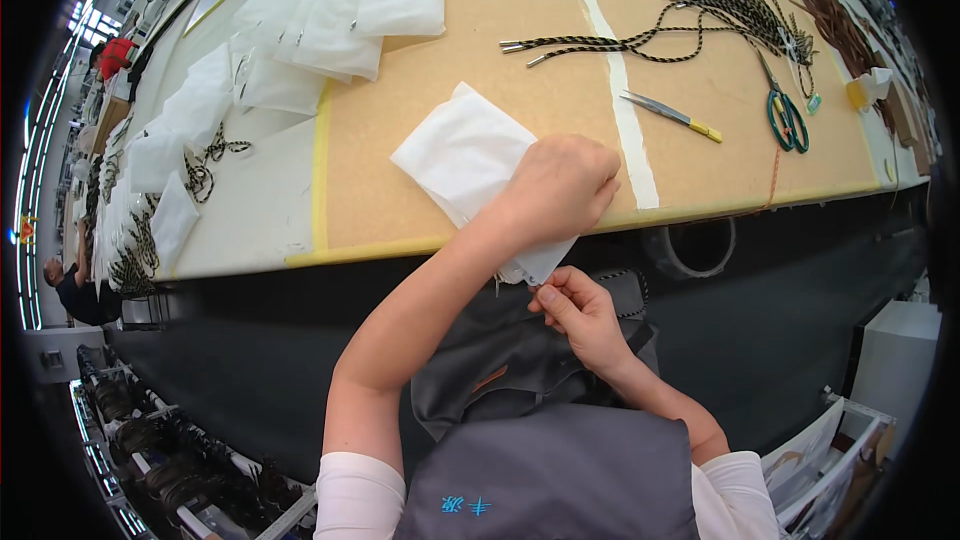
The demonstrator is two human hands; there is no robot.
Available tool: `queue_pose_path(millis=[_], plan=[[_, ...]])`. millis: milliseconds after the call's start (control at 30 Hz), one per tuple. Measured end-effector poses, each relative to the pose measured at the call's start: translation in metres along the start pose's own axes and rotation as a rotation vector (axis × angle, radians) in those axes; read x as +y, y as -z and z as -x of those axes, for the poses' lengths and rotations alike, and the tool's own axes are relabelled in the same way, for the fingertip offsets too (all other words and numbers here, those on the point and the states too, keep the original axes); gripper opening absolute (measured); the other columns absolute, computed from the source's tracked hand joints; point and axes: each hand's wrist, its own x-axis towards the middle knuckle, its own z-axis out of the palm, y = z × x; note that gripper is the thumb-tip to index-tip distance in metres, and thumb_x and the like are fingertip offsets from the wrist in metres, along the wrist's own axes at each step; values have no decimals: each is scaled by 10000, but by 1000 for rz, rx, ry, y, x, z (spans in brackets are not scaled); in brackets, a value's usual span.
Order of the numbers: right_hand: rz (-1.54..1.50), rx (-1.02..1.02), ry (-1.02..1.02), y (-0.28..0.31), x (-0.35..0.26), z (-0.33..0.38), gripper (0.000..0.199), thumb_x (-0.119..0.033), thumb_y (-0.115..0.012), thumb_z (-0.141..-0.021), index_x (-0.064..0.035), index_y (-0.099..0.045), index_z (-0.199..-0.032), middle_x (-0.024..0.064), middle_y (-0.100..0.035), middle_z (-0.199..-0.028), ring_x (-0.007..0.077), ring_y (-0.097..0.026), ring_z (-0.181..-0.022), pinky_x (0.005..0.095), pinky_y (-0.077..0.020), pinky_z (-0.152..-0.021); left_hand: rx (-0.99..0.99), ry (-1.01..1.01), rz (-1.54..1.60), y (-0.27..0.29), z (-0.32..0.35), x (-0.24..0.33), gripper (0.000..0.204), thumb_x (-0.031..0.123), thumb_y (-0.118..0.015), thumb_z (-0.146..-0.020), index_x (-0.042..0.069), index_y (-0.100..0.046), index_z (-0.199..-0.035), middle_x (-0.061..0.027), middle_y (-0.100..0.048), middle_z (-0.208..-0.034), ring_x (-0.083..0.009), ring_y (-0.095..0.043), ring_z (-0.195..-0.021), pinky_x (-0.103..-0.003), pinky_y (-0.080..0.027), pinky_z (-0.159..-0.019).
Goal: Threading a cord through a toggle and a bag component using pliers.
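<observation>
A thin white fabric pouch (458,145) lies at the table's front edge, its near corner hanging over. My left hand (562,185) is closed in a fist on top of the pouch's right part; its fingers curl out of sight, so what they grip is hidden. Just below, my right hand (583,312) pinches the gathered near end of the pouch between thumb and forefinger, where a small metallic bit shows. Beneath this hand, a dark grey bag or folded fabric (480,365) rests against my apron (560,470).
Several white pouches (405,0) lie at the far left. Black-patterned cords (710,0) with metal tips, yellow-ended tweezers (680,118) and green-handled scissors (787,120) are to the right. A round bin (697,247) sits under the table edge. Another person (80,290) is at far left.
</observation>
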Motion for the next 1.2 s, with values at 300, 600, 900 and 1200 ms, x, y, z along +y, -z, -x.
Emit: queue_pose_path(millis=[300,600,900,1200], plan=[[132,-177,282,13,2,-30,163,-164,-612,-1025,-14,-625,-1086,32,-682,-868,89,-633,-822,214,-468,-684,78,-38,32,0,5,0,183,129,-684,-836,9,-592,-732,-146,-607,-720,-355,-618,-753,-451,-485,-654],[-972,-598,-417,-9,27,-26,210,-305,-615,-1012,-101,-660,-1027,1,-587,-785,98,-445,-700,227,-359,-618,146,-77,95,-5,4,1,187,107,-701,-825,11,-572,-730,-139,-584,-701,-347,-593,-724,-449,-467,-637],[-242,-96,-12,-6,16,-25,143,-210,-576,-1048,-77,-631,-1049,-10,-579,-781,103,-503,-714,270,-415,-654,208,-161,5,-10,7,-3,187,90,-705,-813,18,-565,-712,-129,-573,-685,-330,-586,-710,-427,-468,-644],[-739,-349,-217,-3,30,-31,319,-412,-658,-974,-96,-619,-995,-25,-518,-758,88,-433,-719,254,-374,-641,244,-2,294,3,10,9,120,29,-701,-841,3,-608,-770,-109,-595,-720,-271,-569,-665,-377,-466,-634]])
